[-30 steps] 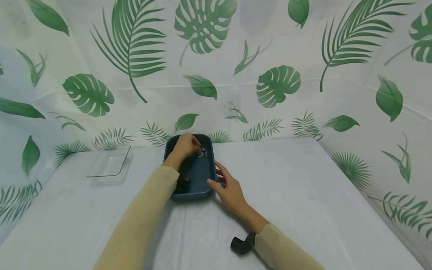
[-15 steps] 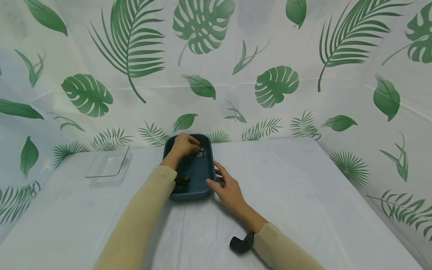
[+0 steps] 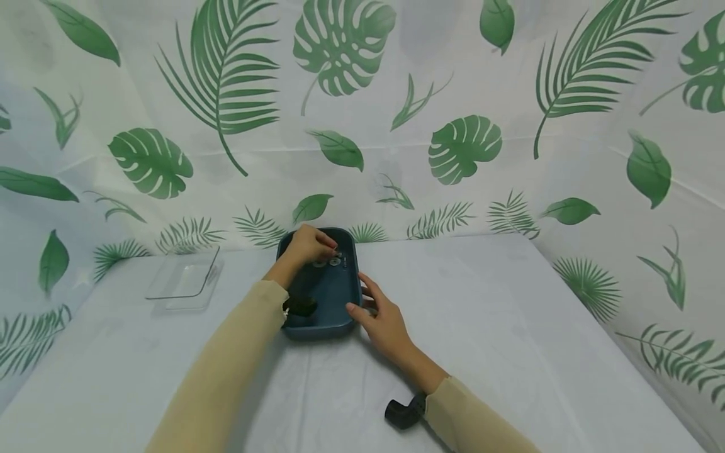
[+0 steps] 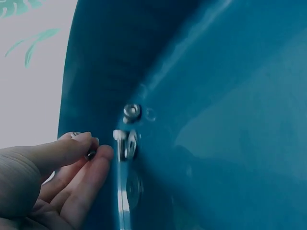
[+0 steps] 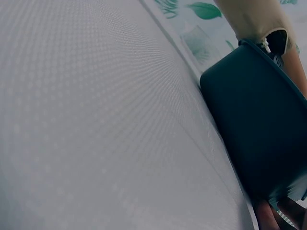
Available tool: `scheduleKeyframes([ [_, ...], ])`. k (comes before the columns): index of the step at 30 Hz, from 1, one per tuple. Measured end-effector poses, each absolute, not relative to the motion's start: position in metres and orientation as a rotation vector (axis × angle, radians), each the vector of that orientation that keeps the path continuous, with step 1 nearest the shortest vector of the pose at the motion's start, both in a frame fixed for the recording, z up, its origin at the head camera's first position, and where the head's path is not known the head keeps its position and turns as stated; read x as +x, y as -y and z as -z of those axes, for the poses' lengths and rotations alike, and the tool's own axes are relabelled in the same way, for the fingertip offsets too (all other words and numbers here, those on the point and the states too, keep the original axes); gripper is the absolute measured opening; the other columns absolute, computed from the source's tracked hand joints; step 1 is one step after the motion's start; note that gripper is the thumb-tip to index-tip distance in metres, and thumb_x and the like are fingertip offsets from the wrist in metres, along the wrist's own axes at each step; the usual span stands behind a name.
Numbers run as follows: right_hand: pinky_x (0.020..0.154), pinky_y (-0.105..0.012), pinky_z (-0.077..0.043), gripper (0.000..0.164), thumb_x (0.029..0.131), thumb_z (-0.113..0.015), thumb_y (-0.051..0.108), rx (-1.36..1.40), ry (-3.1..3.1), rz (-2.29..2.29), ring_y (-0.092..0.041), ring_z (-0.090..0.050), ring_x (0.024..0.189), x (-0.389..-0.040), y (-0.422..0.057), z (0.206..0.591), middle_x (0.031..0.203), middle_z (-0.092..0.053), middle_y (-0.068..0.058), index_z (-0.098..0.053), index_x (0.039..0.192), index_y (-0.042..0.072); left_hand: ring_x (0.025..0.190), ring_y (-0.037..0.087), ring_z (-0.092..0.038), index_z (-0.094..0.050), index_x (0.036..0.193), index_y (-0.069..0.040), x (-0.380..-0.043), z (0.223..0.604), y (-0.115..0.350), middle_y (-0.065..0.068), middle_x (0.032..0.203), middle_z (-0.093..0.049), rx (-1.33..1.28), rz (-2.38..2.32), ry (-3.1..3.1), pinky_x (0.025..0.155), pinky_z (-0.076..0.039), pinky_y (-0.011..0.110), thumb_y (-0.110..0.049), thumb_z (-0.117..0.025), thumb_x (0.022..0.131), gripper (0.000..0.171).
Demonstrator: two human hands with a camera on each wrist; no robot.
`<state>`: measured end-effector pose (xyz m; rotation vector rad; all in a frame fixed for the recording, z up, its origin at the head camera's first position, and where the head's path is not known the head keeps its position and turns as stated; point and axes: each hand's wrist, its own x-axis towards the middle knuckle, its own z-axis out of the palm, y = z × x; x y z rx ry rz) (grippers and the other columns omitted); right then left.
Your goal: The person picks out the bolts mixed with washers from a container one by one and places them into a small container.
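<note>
My left hand (image 3: 308, 245) reaches into the far end of a dark blue tray (image 3: 334, 299). In the left wrist view its thumb and fingers pinch a small metal piece (image 4: 91, 154) with a dark round end, mostly hidden by the fingers. Beside the fingertips, against the tray wall, lie a bolt (image 4: 121, 146), a nut (image 4: 132, 111) and a washer (image 4: 134, 188). My right hand (image 3: 387, 321) rests against the tray's right side, thumb near the rim and fingers along the outer wall. Only its fingertips (image 5: 266, 218) show in the right wrist view, touching the tray.
A clear glass-like dish (image 3: 184, 277) stands at the left of the white-covered table (image 3: 464, 314). Leaf-printed cloth (image 3: 396, 151) hangs right behind the tray. Black wrist gear (image 3: 404, 412) sits at the right sleeve.
My left hand and forearm have shifted slightly left inside the tray, and more of the metal rings beside the fingers shows. The right hand stays against the tray.
</note>
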<state>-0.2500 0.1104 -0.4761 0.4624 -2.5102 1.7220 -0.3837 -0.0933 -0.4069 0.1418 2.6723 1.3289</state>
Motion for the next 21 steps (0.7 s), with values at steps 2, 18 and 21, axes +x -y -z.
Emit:
scheduleKeyframes([
  [2,0.094,-0.049,-0.057,0.064,0.099,-0.065,0.031,0.464,2.508,-1.727,-0.033,-0.067,0.121,-0.250,-0.109,0.476,0.143,-0.061,-0.016,-0.038,0.157,0.029,0.101,0.031,-0.074,-0.076,0.114,-0.001,-0.382,0.405,0.099,0.020,0.115,-0.074,0.137,-1.334,-2.665,0.088,-0.061,0.040,-0.008,-0.071,0.094,0.022],
  [18,0.095,-0.050,-0.057,0.066,0.099,-0.065,0.037,0.428,2.549,-1.689,-0.035,-0.065,0.124,-0.252,-0.110,0.477,0.145,-0.058,-0.016,-0.035,0.158,0.031,0.107,0.035,-0.073,-0.066,0.123,0.011,-0.359,0.379,0.142,0.028,0.123,-0.069,0.157,-1.443,-2.584,0.098,-0.057,0.047,-0.003,-0.064,0.097,0.030],
  [21,0.095,-0.050,-0.057,0.066,0.099,-0.065,0.037,0.435,2.555,-1.686,-0.035,-0.065,0.124,-0.252,-0.109,0.476,0.146,-0.058,-0.016,-0.035,0.158,0.032,0.108,0.037,-0.072,-0.066,0.123,0.011,-0.354,0.375,0.150,0.029,0.123,-0.069,0.171,-1.434,-2.602,0.097,-0.057,0.049,-0.003,-0.063,0.098,0.029],
])
